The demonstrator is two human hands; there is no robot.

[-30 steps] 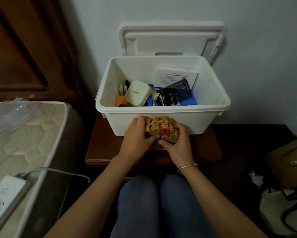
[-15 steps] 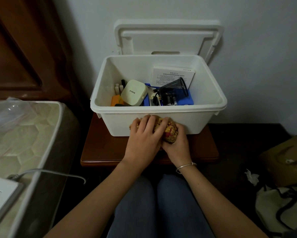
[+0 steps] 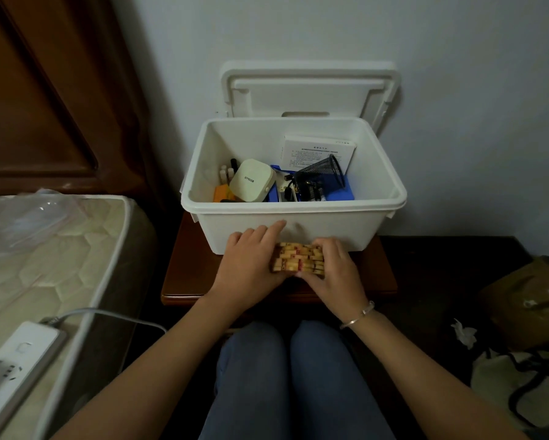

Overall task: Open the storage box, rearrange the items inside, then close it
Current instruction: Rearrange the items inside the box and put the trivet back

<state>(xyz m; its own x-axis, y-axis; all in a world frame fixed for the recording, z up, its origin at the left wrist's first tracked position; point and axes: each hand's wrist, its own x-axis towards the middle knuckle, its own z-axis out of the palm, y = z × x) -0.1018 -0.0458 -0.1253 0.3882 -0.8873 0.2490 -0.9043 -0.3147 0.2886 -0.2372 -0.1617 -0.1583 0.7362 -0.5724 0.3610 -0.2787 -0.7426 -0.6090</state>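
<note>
We record both hands in front of the white storage box [image 3: 293, 207], low over the brown wooden worktop [image 3: 187, 265]. Between them is a bundle of yellow wooden blocks [image 3: 298, 260] with red marks, just short of the box's front wall and outside the box.

The right hand [image 3: 333, 271] grips the bundle, its fingers curled over the far right edge and its thumb at the near edge. A silver bracelet [image 3: 357, 314] sits on that wrist. The left hand [image 3: 251, 265] lies against the bundle's left side with its fingers nearly straight. They point away from the body, and the index fingertip reaches the box's front wall. We cannot tell whether its thumb is under the bundle.

The lid [image 3: 309, 90] stands upright beyond the hands, behind the box and against the wall. Inside the box, ahead of the left hand, are a cream rounded case [image 3: 252, 181] and an orange item [image 3: 222, 193] beside it. Ahead of the right hand, a black mesh pen cup [image 3: 325, 168] lies tilted over a blue box [image 3: 343, 193], with a printed leaflet [image 3: 317, 150] leaning on the rear wall.

Left of the left hand we note a mattress [image 3: 44, 249] carrying a white power strip [image 3: 12, 360].
</note>
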